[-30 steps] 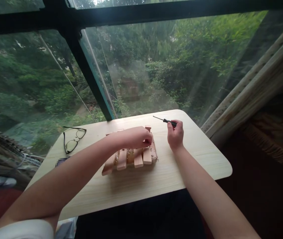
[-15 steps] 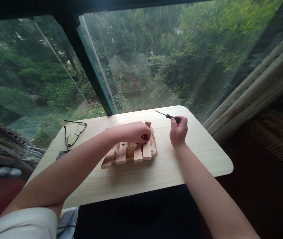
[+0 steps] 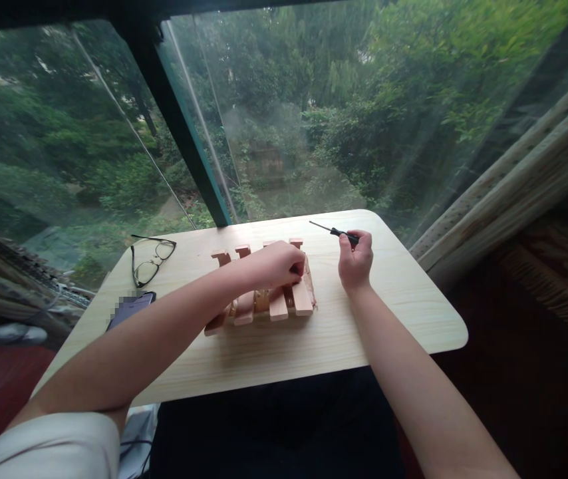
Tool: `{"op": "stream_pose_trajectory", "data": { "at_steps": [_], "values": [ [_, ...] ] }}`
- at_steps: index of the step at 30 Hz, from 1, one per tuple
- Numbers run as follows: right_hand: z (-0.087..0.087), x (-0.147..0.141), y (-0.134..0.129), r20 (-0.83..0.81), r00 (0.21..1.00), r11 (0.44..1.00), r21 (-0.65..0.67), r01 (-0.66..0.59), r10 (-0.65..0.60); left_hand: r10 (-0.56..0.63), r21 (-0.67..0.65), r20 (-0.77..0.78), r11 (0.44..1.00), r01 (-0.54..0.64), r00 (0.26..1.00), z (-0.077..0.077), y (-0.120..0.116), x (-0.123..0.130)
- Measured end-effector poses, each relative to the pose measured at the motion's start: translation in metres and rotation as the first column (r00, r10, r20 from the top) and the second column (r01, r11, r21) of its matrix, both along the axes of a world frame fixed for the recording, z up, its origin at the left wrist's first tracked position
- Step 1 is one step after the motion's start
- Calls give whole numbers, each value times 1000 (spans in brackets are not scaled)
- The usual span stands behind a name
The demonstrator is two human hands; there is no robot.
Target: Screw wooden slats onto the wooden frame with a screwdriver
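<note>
Several pale wooden bars lie side by side across a wooden piece (image 3: 263, 303) at the middle of the table. My left hand (image 3: 288, 264) is closed over the rightmost bar (image 3: 302, 301), its fingertips pressed together near the bar's middle. Whatever they pinch is too small and hidden to name. To the right, my right hand (image 3: 356, 261) is wrapped round the black handle of a screwdriver (image 3: 344, 235). The thin shaft points up and to the left, above the table top.
Eyeglasses (image 3: 153, 261) and a phone (image 3: 132, 309), partly behind my left forearm, are on the left side of the wooden table (image 3: 414, 313). A large window rises behind it, with curtains (image 3: 513, 166) at the right.
My left hand has shifted slightly up, and the rightmost bar has turned, its near end now farther right. More of the phone shows. My right hand still holds the screwdriver.
</note>
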State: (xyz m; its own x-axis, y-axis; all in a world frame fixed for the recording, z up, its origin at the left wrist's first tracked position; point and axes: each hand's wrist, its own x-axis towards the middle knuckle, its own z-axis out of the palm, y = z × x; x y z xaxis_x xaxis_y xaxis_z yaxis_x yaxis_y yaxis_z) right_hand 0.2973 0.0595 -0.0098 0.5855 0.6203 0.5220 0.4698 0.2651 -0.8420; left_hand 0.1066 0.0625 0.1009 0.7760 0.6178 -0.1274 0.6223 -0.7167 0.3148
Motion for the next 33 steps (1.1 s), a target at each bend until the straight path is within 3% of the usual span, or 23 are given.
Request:
{"op": "stream_pose_trajectory", "data": {
  "at_steps": [8, 15, 18, 22, 25, 33],
  "values": [
    [0, 1, 1, 4, 1000, 1000, -2, -3, 3, -79, 27, -26, 996, 80, 997, 9, 6, -2],
    [1, 1, 0, 7, 1000, 1000, -14, 5, -5, -131, -15, -92, 991, 130, 987, 14, 2, 3],
    [1, 1, -1, 10, 1000, 1000, -12, -2, 2, -209, -63, -94, 977, 204, 973, 15, 6, 4],
    [2, 2, 0, -11, 1000, 1000, 2, 9, -9, -314, -148, 9, 938, 312, 949, 10, 16, -1],
    [2, 3, 1, -34, 999, 1000, 12, 19, -18, -308, -184, 83, 930, 318, 948, 3, 22, -5],
    [4, 8, 1, -105, 994, 998, 65, -18, 25, -285, -97, 156, 948, 301, 946, -12, 27, -13]
  ]
}}
